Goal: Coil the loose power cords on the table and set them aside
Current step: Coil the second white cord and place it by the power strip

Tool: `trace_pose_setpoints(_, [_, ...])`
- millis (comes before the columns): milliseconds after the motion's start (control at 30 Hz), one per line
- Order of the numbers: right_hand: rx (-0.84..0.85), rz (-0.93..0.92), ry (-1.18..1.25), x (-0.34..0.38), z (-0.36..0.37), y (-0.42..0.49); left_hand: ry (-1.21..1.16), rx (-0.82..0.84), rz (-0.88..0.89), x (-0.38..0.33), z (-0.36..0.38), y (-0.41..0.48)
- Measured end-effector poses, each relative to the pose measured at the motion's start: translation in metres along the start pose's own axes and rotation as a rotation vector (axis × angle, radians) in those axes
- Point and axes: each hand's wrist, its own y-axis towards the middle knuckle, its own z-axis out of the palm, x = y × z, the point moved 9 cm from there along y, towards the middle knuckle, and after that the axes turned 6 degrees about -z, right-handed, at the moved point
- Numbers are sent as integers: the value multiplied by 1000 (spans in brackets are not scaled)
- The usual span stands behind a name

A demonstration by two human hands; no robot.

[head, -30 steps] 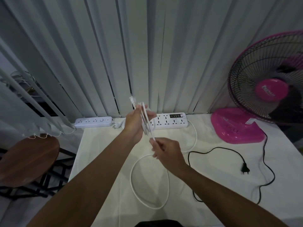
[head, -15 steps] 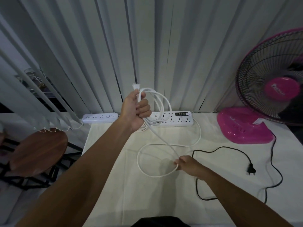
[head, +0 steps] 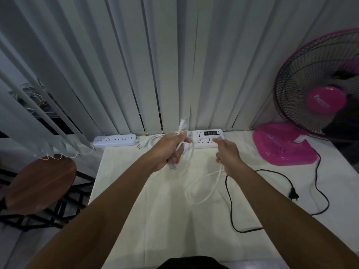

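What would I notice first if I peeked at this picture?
Probably the bright pink fan standing on the table's right side. Next, the two arms reaching out in the middle: the left hand grips a bunch of white cord loops, and the right hand holds more of it. A black cord snakes nearby.

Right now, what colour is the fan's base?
Bright pink. The fan's base sits at the table's right, clearest in the head view, the only one.
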Motion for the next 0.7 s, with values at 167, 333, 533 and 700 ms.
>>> trace_pose_setpoints(167, [322,-548,-596,76,49,-41,-187,21,-48,24,18,5])
trace_pose_setpoints(333, [309,-844,-642,90,62,-91,-504,25,-85,26,24,9])
trace_pose_setpoints(533, [171,-767,-448,64,40,-102,-635,35,-109,24,23,12])
trace_pose_setpoints(700, [201,-676,-482,28,24,-96,-663,68,-63,18,31,15])
